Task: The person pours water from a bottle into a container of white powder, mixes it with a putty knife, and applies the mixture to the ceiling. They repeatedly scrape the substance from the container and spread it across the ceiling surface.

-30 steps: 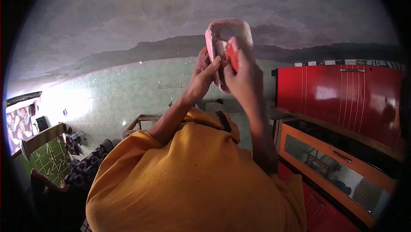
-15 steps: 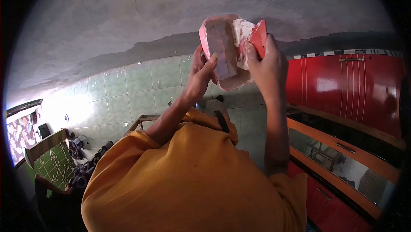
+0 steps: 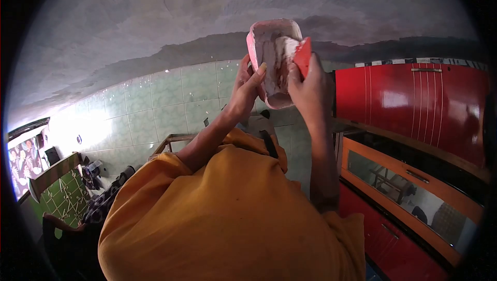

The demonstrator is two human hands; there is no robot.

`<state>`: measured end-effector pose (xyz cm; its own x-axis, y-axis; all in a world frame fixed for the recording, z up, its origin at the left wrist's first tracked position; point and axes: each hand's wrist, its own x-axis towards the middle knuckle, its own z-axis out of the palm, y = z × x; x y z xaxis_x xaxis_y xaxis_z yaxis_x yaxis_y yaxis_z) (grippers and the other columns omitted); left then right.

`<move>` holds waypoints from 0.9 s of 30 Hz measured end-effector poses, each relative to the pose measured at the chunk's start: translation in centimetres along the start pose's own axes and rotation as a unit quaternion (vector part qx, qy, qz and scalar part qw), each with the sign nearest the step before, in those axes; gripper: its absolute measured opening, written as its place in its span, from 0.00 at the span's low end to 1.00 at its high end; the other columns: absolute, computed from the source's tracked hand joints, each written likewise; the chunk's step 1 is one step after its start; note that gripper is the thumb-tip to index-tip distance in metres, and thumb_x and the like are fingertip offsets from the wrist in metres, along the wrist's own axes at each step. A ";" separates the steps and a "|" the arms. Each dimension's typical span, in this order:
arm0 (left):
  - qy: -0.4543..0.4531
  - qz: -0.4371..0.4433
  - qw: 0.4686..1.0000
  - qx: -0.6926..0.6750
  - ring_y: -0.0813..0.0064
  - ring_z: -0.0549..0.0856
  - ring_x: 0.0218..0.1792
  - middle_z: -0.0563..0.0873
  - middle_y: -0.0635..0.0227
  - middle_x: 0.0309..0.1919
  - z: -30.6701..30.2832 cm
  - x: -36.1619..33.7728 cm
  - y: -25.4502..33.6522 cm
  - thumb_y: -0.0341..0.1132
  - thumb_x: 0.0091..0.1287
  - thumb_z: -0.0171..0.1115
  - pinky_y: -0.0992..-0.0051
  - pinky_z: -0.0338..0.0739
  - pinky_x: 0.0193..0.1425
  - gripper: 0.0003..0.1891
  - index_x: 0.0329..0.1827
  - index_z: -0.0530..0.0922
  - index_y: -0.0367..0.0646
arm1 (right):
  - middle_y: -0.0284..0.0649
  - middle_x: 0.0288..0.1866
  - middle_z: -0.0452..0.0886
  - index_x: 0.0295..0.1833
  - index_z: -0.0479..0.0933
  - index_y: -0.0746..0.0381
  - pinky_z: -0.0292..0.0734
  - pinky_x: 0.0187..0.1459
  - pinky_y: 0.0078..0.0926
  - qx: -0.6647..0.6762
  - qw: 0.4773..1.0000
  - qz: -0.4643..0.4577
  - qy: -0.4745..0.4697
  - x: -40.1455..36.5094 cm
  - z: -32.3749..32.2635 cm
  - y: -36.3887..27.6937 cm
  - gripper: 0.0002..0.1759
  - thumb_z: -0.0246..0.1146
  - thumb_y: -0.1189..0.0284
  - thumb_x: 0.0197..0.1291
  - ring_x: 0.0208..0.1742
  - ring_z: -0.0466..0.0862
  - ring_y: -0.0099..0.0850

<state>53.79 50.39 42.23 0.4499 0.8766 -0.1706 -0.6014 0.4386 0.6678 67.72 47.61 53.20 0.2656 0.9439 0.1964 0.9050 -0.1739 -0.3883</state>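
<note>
A pink, plaster-smeared tub (image 3: 252, 48) is held up in front of the wall, its open side facing me. My left hand (image 3: 245, 90) grips the tub's left side, with the thumb over the rim. In my right hand (image 3: 310, 85) is a red scraper (image 3: 303, 57), pinched between thumb and fingers. White paste covers the scraper's left part, which reaches inside the tub. Greyish paste (image 3: 269, 63) coats the tub's inner base.
Behind is a grey wall (image 3: 196, 17) with a darker patch edge above green tiles (image 3: 168, 87). Red cabinets (image 3: 393, 99) and an orange-framed glass cabinet (image 3: 380, 151) stand right. A wooden frame (image 3: 164, 145) is low left; a person's arm (image 3: 62, 223) shows at far left.
My right hand and the scraper have moved left, further over the tub's inside. The tub now looks narrower, turned slightly, with its right rim closer in.
</note>
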 end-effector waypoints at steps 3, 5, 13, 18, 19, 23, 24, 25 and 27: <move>-0.005 -0.008 1.000 -0.029 0.76 0.81 0.53 0.77 0.64 0.58 0.2 -0.2 0.4 0.48 0.76 0.62 0.73 0.79 0.50 0.38 0.80 0.52 0.42 | 0.54 0.30 0.84 0.53 0.72 0.65 0.82 0.37 0.52 0.025 0.999 -0.026 0.004 0.2 -1.7 -0.7 0.16 0.63 0.67 0.65 0.33 0.86 0.55; -0.027 -0.005 0.999 -0.035 0.76 0.79 0.57 0.77 0.66 0.58 0.0 -0.1 0.1 0.48 0.77 0.61 0.71 0.78 0.55 0.38 0.81 0.52 0.42 | 0.53 0.31 0.85 0.53 0.72 0.64 0.82 0.36 0.52 -0.015 0.999 -0.021 -0.041 -0.2 -1.0 -1.5 0.16 0.63 0.67 0.66 0.34 0.87 0.55; -0.044 -0.009 0.999 0.007 0.81 0.79 0.50 0.78 0.68 0.55 0.9 -0.6 0.6 0.46 0.76 0.61 0.78 0.77 0.45 0.39 0.82 0.52 0.42 | 0.52 0.32 0.85 0.53 0.72 0.65 0.81 0.37 0.51 0.002 0.999 -0.016 -0.044 -0.3 -1.3 -1.1 0.14 0.61 0.70 0.67 0.34 0.86 0.54; -0.050 0.003 0.999 0.011 0.76 0.80 0.56 0.78 0.65 0.59 1.3 -0.9 0.6 0.47 0.76 0.61 0.71 0.79 0.56 0.38 0.81 0.52 0.41 | 0.53 0.33 0.85 0.50 0.71 0.65 0.81 0.37 0.52 -0.010 0.999 -0.010 -0.032 -1.2 -1.5 -1.6 0.12 0.62 0.70 0.67 0.35 0.86 0.55; -0.046 0.005 0.999 -0.011 0.74 0.80 0.59 0.78 0.64 0.60 1.3 -0.6 0.3 0.46 0.77 0.61 0.69 0.78 0.59 0.38 0.81 0.52 0.41 | 0.53 0.34 0.85 0.49 0.71 0.65 0.81 0.37 0.52 -0.013 0.999 -0.007 -0.031 -0.8 -1.7 -1.5 0.12 0.61 0.70 0.67 0.35 0.86 0.55; -0.051 -0.037 0.996 -0.059 0.68 0.78 0.66 0.77 0.61 0.65 1.0 -0.7 0.6 0.48 0.79 0.56 0.61 0.72 0.72 0.33 0.79 0.57 0.41 | 0.55 0.35 0.85 0.49 0.71 0.65 0.79 0.38 0.53 -0.012 1.000 -0.011 0.009 1.0 -4.9 0.4 0.14 0.62 0.66 0.67 0.36 0.85 0.58; -0.059 -0.052 0.994 -0.073 0.67 0.78 0.66 0.78 0.61 0.65 0.9 -0.7 0.8 0.49 0.79 0.54 0.61 0.72 0.72 0.32 0.78 0.59 0.41 | 0.55 0.35 0.85 0.49 0.71 0.65 0.79 0.38 0.53 -0.012 1.000 -0.022 0.017 1.4 -5.7 0.4 0.14 0.62 0.66 0.68 0.36 0.85 0.58; -0.066 -0.068 0.992 -0.089 0.67 0.78 0.66 0.78 0.61 0.65 0.9 -0.8 0.9 0.50 0.79 0.53 0.61 0.73 0.72 0.31 0.77 0.61 0.41 | 0.55 0.34 0.84 0.48 0.71 0.66 0.77 0.39 0.54 -0.001 1.000 -0.021 0.006 1.3 -6.2 0.0 0.15 0.62 0.64 0.69 0.37 0.85 0.58; -0.070 -0.096 0.987 -0.105 0.66 0.78 0.66 0.79 0.62 0.64 0.9 -0.8 0.9 0.52 0.80 0.51 0.60 0.73 0.72 0.29 0.75 0.64 0.41 | 0.55 0.34 0.84 0.48 0.71 0.66 0.78 0.39 0.54 -0.014 0.999 -0.005 -0.028 1.4 -6.3 -0.4 0.15 0.62 0.64 0.69 0.37 0.85 0.58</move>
<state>53.50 49.85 43.64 0.6474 0.7433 -0.1684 -0.6127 0.6390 0.4650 69.82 47.24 59.30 0.2377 0.9597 0.1498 0.9170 -0.1709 -0.3603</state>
